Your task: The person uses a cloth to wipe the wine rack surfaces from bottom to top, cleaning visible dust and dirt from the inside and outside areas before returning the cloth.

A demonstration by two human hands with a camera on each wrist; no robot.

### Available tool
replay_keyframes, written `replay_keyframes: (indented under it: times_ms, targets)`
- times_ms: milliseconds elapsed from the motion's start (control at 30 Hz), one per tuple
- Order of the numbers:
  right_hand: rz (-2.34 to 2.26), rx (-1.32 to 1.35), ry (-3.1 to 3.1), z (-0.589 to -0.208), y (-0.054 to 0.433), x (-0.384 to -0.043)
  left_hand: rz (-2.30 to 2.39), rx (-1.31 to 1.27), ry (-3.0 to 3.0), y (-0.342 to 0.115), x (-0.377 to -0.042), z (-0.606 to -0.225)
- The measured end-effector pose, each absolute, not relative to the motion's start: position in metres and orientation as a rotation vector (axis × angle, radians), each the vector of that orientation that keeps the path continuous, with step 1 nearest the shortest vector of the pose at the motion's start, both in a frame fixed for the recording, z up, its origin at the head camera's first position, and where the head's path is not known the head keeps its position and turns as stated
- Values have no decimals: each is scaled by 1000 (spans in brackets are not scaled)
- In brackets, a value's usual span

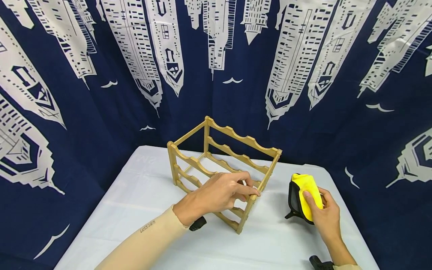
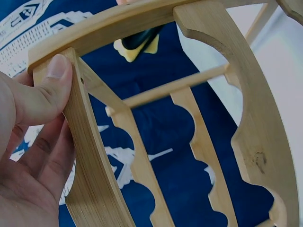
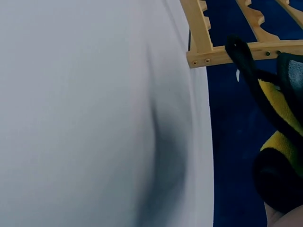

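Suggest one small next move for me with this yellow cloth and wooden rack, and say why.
I'd probably bring the yellow cloth leftward to the wooden rack's near right corner. Your left hand grips the rack at that corner, which should help steady it, while your right hand holds the cloth off to the rack's right, not touching it.

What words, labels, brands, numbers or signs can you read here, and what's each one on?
Apparently "Lets…", on the left sleeve; the rest is too small to read.
Tablecloth: marks near the far left corner, too faint to read.
Rack and yellow bundle: nothing readable.
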State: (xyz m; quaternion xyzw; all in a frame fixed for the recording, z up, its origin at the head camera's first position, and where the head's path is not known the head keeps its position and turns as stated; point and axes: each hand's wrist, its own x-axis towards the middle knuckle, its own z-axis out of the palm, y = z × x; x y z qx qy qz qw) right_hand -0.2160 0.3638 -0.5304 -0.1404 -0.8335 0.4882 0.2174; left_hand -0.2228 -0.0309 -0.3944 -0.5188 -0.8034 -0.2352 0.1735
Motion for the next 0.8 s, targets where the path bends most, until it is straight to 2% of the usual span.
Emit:
replay_keyframes:
  times_ms: [433,800]
  targets:
    - [1551,-319,-2284,-517,356,-203,-817,-1529,-2238,-58,-222,-400]
    - [1524,-54,-2269,-505,323,-194,-972,-1495,-2211,-74,-219,-406]
